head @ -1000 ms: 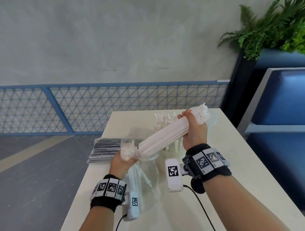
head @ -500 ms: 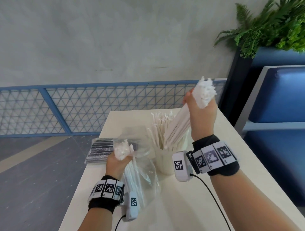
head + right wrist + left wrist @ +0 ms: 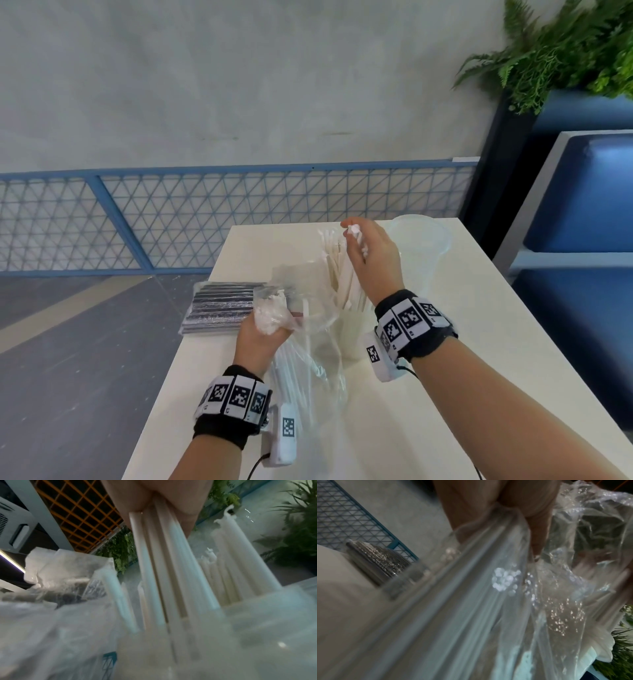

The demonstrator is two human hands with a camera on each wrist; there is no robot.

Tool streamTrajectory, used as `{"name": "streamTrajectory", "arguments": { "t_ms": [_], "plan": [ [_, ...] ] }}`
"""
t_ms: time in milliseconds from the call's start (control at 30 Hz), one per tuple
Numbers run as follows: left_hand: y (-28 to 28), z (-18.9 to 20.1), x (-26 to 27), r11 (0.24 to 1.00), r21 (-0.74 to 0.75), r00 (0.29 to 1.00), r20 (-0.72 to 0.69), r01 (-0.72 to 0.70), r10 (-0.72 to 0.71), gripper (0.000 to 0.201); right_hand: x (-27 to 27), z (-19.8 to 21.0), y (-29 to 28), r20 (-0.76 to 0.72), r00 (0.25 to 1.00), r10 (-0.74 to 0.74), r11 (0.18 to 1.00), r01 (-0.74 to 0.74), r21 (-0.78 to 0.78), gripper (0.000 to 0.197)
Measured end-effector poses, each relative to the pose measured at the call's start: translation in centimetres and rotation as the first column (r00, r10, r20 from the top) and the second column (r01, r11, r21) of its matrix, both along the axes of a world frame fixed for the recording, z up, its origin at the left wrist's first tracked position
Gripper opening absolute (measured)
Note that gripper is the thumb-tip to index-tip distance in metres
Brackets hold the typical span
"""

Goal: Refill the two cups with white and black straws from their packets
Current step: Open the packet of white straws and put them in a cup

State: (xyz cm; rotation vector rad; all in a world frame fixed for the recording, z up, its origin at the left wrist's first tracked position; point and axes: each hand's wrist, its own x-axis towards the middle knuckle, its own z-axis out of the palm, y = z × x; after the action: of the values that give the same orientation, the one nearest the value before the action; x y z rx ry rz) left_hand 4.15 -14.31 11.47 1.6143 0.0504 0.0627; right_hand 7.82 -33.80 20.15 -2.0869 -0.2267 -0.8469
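My right hand (image 3: 371, 257) holds the tops of a bunch of white straws (image 3: 346, 274) whose lower ends stand in a clear cup (image 3: 352, 335) at the middle of the table. In the right wrist view the straws (image 3: 163, 574) run down from my fingers into that cup. My left hand (image 3: 263, 329) grips the crumpled clear packet (image 3: 308, 359), which hangs down with a few white straws inside; the left wrist view shows the packet (image 3: 488, 601) up close. A second, empty clear cup (image 3: 423, 236) stands at the far right. The packet of black straws (image 3: 219, 305) lies at the table's left edge.
The cream table (image 3: 445, 394) is narrow, with floor to its left and a blue padded bench (image 3: 582, 240) to its right. A blue mesh railing (image 3: 205, 219) runs behind the table, and a fern (image 3: 565, 51) hangs at the upper right.
My right hand pulled the white straw bundle out of the packet, swung it upright and lowered it into the cup. My left hand dropped toward the table with the emptied packet.
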Motion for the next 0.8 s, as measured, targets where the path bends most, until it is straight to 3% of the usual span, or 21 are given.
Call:
{"name": "streamTrajectory", "arguments": {
  "t_ms": [200,333,433,467,533,600,700,800],
  "plan": [
    [-0.3,0.1,-0.2,0.999,-0.022,0.999,-0.006,0.045,-0.045,0.018,0.6,-1.6,-0.3,-0.058,0.992,-0.115,0.972,0.1,-0.213,0.028],
    [-0.4,0.0,-0.3,0.999,-0.015,0.999,-0.006,0.051,-0.051,0.018,0.3,-1.1,-0.2,-0.193,0.977,-0.094,0.967,0.044,-0.252,0.024],
    [-0.4,0.1,-0.4,0.998,-0.035,0.999,0.003,0.048,-0.048,0.022,0.2,-0.7,0.1,-0.26,0.954,-0.146,0.936,0.048,-0.349,0.034],
    [-0.3,0.1,-0.5,0.998,-0.047,0.999,0.008,0.051,-0.05,0.021,-0.2,-0.6,0.2,-0.207,0.961,-0.185,0.921,0.096,-0.377,0.041],
    [-0.2,0.3,-0.6,0.997,-0.061,0.999,0.016,0.053,-0.052,0.02,-1.8,-0.3,0.9,0.059,0.985,-0.162,0.94,0.173,-0.294,0.042],
    [-0.1,0.3,-0.6,0.997,-0.067,0.999,0.013,0.042,-0.042,0.022,-3.7,-0.5,1.8,0.177,0.984,0.009,0.986,0.021,-0.165,0.029],
    [0.1,0.3,-0.6,0.994,-0.102,0.999,0.022,0.044,-0.042,0.021,-5.8,-1.6,3.3,-0.029,0.974,0.223,0.967,-0.225,-0.119,0.023],
    [0.4,0.6,-0.7,0.992,-0.101,0.997,0.026,0.075,-0.072,0.023,-6.2,-2.9,4.3,-0.298,0.932,0.206,0.953,-0.261,-0.154,0.024]
  ]
}}
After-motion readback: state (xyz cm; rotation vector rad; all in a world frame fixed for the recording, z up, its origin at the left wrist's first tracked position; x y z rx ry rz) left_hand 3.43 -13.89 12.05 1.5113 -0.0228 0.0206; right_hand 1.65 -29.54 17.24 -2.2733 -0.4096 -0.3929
